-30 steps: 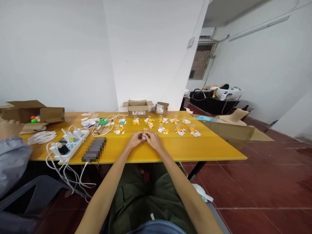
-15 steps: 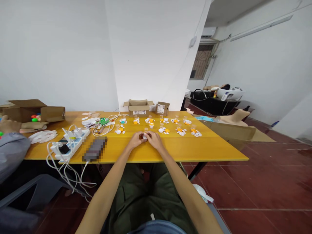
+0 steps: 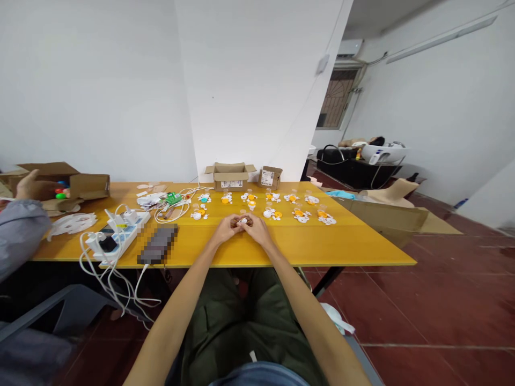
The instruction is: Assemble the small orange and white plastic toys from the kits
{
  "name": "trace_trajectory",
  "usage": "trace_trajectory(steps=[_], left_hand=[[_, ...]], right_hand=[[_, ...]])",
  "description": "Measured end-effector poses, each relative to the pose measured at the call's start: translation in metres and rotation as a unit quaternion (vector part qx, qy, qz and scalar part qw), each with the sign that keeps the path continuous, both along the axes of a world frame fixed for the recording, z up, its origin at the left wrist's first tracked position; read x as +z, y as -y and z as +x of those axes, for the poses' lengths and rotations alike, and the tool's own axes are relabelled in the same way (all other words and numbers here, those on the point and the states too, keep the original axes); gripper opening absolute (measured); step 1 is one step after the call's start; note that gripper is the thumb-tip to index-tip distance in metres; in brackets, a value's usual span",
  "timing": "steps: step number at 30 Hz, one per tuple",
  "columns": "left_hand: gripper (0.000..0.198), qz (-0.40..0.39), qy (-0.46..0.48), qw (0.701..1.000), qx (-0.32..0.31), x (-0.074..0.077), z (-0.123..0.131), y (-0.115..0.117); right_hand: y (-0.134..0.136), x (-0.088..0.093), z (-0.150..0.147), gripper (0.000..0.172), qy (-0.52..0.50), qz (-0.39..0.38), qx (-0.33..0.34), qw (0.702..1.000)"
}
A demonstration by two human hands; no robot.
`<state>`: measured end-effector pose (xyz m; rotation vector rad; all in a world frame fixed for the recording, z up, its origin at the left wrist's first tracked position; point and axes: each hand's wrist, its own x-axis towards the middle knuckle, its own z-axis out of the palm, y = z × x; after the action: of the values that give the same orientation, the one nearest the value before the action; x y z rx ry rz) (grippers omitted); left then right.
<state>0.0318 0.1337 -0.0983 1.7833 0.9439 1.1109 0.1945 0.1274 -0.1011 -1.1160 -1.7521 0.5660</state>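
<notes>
Left hand (image 3: 227, 229) and right hand (image 3: 254, 228) meeting fingertip to fingertip low over tabletop (image 3: 346, 244), pinching small white part (image 3: 242, 221) between them; part too small to identify. Both hands closing on it, wrists resting near tabletop edge. Rows of white and orange pieces (image 3: 273, 213) lying just beyond. Judgement: keeping wrists braced, pinching lightly, working close above tabletop so dropped part is staying near. Co-worker's hand (image 3: 34, 185) reaching at box (image 3: 76, 185) far left.

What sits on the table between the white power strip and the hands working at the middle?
In the head view, a dark flat device, blurred out, lies between the power strip and the left hand; beyond it bare yellow table up to the hand.
</notes>
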Motion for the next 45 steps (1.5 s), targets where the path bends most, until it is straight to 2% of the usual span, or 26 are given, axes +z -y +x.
trace_trajectory(steps=[5,11,15,17,21,27,45], left_hand=[[0.044,-0.015,0.001,1.000,0.006,-0.001,-0.001,-0.001],[0.041,-0.012,0.012,1.000,0.021,-0.001,0.000,-0.003],[0.042,0.009,-0.002,0.997,0.074,0.001,0.000,-0.001],[0.036,0.026,-0.014,0.995,0.091,0.003,0.000,0.001],[0.022,0.028,-0.031,0.997,0.071,0.007,0.000,0.006],[0.015,0.040,-0.037,0.996,0.068,0.008,0.002,0.008],[0.018,0.042,-0.041,0.997,0.045,0.002,0.001,0.002]], right_hand=[[-0.005,-0.004,0.000,0.019,-0.071,-0.016,0.033,0.997],[-0.009,-0.008,-0.001,0.019,-0.106,-0.023,0.060,0.992],[-0.010,-0.009,0.001,0.022,-0.095,-0.029,0.050,0.994],[-0.010,-0.009,0.002,0.023,-0.091,-0.030,0.050,0.994],[-0.010,-0.008,0.004,0.024,-0.097,-0.037,0.061,0.993],[-0.011,-0.008,0.007,0.023,-0.111,-0.052,0.078,0.989],[-0.010,-0.005,0.012,0.024,-0.111,-0.062,0.101,0.987]])
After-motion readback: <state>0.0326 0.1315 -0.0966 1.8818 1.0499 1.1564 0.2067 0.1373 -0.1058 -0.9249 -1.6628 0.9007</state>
